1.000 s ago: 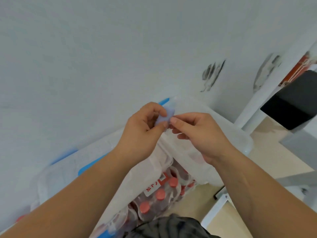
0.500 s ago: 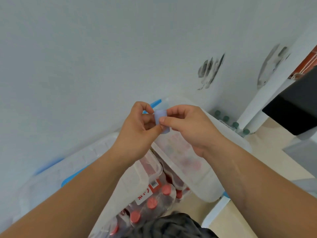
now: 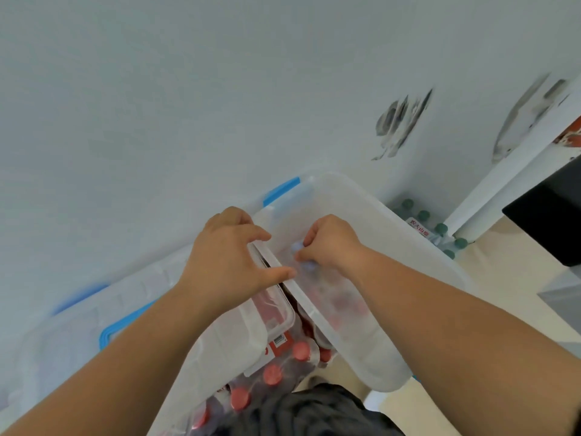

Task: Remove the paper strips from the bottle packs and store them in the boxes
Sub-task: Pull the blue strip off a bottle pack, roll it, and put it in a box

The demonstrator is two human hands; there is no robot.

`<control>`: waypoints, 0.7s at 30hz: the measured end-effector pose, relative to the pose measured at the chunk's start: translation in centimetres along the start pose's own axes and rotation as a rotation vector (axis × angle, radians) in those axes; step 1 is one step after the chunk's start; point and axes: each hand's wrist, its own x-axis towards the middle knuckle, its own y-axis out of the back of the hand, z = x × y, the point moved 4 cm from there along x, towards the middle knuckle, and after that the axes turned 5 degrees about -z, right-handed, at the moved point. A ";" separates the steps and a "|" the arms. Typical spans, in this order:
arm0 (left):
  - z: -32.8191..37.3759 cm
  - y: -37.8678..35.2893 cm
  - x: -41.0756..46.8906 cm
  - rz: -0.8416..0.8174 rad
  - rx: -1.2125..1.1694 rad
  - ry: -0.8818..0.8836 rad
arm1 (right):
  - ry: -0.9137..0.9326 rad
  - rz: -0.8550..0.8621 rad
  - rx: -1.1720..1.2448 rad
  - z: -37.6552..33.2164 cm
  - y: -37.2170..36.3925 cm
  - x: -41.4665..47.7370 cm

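Observation:
My right hand [image 3: 333, 243] pinches a small pale blue paper strip [image 3: 298, 247] and holds it down against the top of a translucent white box [image 3: 393, 256] with blue clips. To its left my left hand [image 3: 229, 259] has its fingers spread and holds nothing; the thumb lies along that box's near edge. Between this box and a second translucent box [image 3: 220, 335] on the left sits a wrapped pack of red-capped bottles [image 3: 283, 366], partly hidden under both.
A pack of green-capped bottles [image 3: 440, 229] stands on the floor behind the right box, by a white table leg [image 3: 490, 190]. A white wall [image 3: 220, 89] with dark scuff marks fills the top. A black block [image 3: 547, 215] sits at the right edge.
Both hands have dropped from mid-air to the right box. My left hand has let go of the strip and spread out; my right hand alone keeps the strip.

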 end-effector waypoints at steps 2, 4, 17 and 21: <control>-0.5 -0.1 -0.2 -0.013 -0.041 -0.001 | -0.021 -0.039 -0.032 0.1 -1.1 1.0; -0.9 -0.2 -0.3 -0.015 -0.067 -0.017 | -0.027 -0.067 -0.052 0.1 -2.0 1.8; -2.0 -0.2 0.2 -0.030 -0.123 -0.030 | 0.050 -0.163 0.053 0.0 -4.3 3.2; -2.1 -0.4 0.4 -0.041 -0.120 -0.034 | 0.067 -0.138 0.011 -0.2 -4.2 3.5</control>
